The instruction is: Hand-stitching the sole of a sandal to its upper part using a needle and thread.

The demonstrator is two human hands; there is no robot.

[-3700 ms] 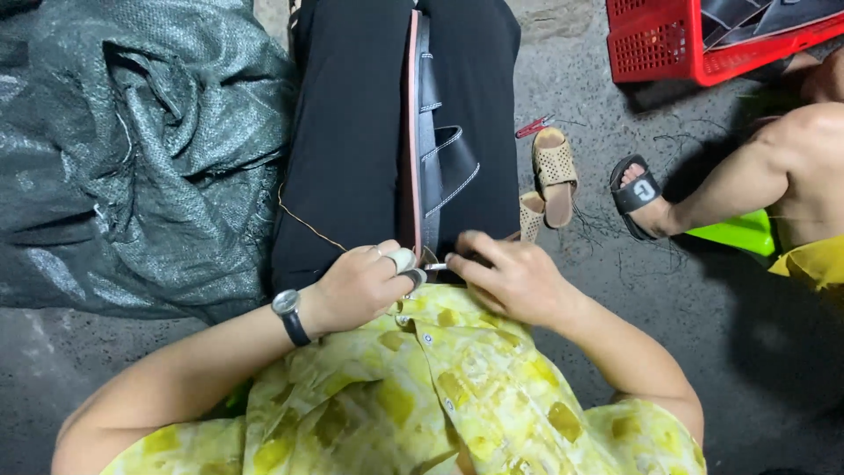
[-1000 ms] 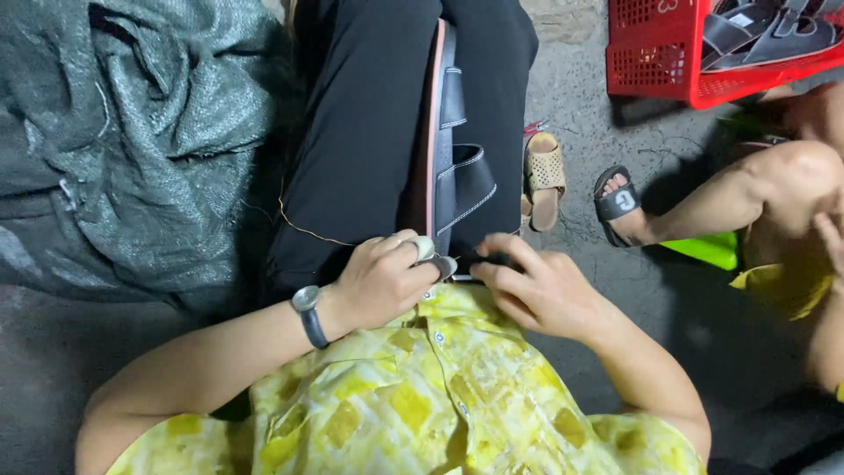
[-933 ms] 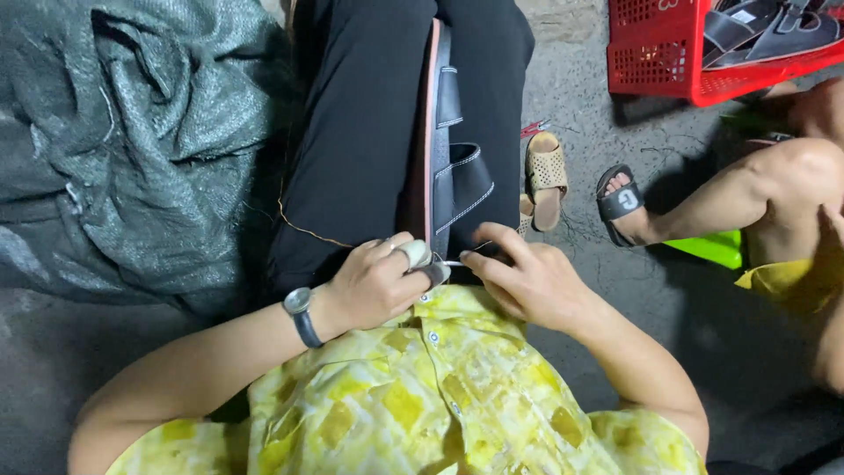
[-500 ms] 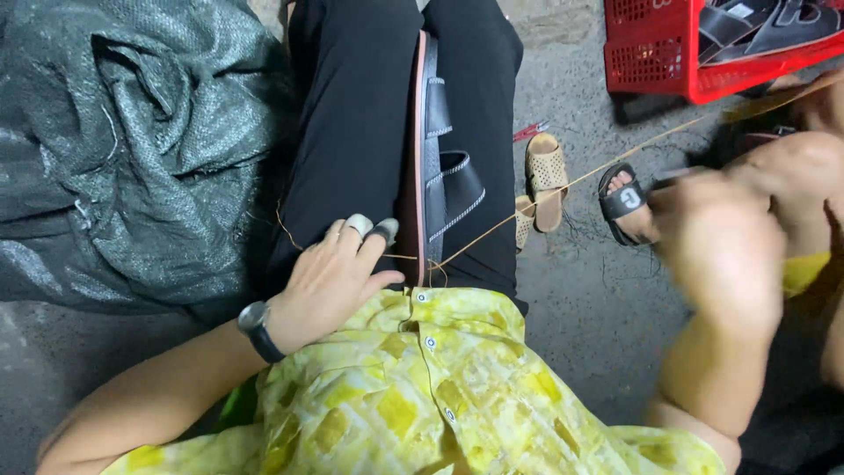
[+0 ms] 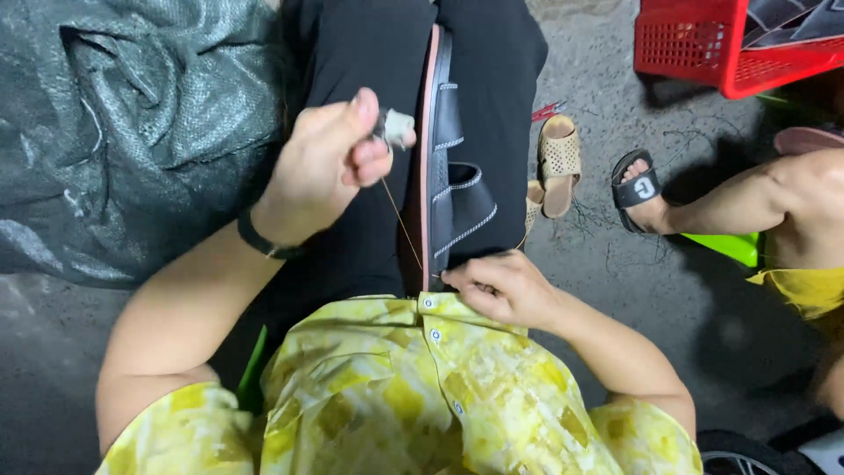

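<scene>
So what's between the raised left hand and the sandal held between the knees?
In the head view, a thin taut thread runs from the left hand down to the black sandal, crossing black trouser fabric; nothing else.

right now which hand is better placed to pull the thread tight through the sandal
Left. The left hand is raised above the lap, pinching the thread with padded fingertips, so it can likely keep drawing outward. The right hand sits low at the near end of the black sandal, apparently steadying it.
</scene>
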